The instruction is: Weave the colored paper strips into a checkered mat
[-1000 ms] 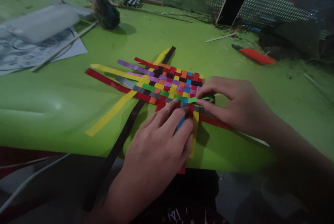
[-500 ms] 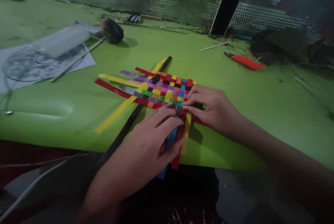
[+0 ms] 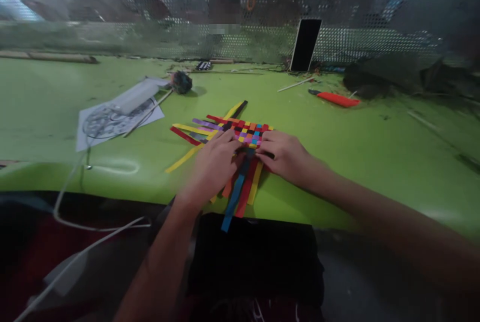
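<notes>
A woven mat of colourful paper strips [image 3: 249, 134] lies on the green table, its checked part at the far side of my hands. My left hand [image 3: 217, 159] is closed at the mat's lower left, fingers bent onto the strips. My right hand [image 3: 287, 154] pinches the mat's lower right edge, thumb and fingers drawn together. Between the hands, a blue strip [image 3: 234, 197], a red strip [image 3: 247, 194] and a yellow strip [image 3: 255, 184] trail toward the table's front edge. Other loose ends fan out to the left, a yellow strip [image 3: 183, 159] among them. My fingers partly hide the near rows.
A phone [image 3: 305, 44] leans against the mesh screen [image 3: 180, 37]. A red-handled cutter [image 3: 337, 99] and a thin stick [image 3: 296, 84] lie right of it. To the left are a printed sheet [image 3: 84, 132], a dark ball on a stick [image 3: 181, 82] and a white cable [image 3: 63, 217].
The view has tilted up and drawn back. My left hand has moved from the near strips up onto the mat's left side. My right hand stays at the right edge.
</notes>
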### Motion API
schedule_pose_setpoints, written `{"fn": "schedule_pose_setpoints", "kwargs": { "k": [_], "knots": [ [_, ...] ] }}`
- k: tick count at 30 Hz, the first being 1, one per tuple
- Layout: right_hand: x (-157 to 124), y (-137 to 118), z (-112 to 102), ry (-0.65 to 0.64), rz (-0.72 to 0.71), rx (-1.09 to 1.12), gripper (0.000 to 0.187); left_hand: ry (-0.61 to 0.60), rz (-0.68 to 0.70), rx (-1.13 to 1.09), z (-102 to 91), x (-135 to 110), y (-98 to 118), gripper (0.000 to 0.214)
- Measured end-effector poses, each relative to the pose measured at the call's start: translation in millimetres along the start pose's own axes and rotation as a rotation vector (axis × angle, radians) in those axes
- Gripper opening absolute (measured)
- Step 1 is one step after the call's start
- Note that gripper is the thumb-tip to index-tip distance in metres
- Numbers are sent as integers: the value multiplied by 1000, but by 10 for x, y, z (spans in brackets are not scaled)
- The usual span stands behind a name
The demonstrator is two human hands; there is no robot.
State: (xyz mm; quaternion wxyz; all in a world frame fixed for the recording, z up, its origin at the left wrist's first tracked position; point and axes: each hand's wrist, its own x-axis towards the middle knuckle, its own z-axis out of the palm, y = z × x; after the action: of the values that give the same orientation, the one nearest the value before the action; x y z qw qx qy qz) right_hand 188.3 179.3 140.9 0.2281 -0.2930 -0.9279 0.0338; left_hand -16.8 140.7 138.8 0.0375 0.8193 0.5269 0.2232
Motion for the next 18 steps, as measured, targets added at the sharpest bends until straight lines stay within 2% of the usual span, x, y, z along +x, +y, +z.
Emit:
{"fn": "schedule_pose_setpoints", "kwargs": {
  "k": [7,18],
  "knots": [
    [16,2,42,-10,27,-36,17,-41,28,-34,-24,-7,-32,22],
    [-36,29,-43,-77,-85,-135,18,8,39,-75,42,-42,-83,19]
  ]
}}
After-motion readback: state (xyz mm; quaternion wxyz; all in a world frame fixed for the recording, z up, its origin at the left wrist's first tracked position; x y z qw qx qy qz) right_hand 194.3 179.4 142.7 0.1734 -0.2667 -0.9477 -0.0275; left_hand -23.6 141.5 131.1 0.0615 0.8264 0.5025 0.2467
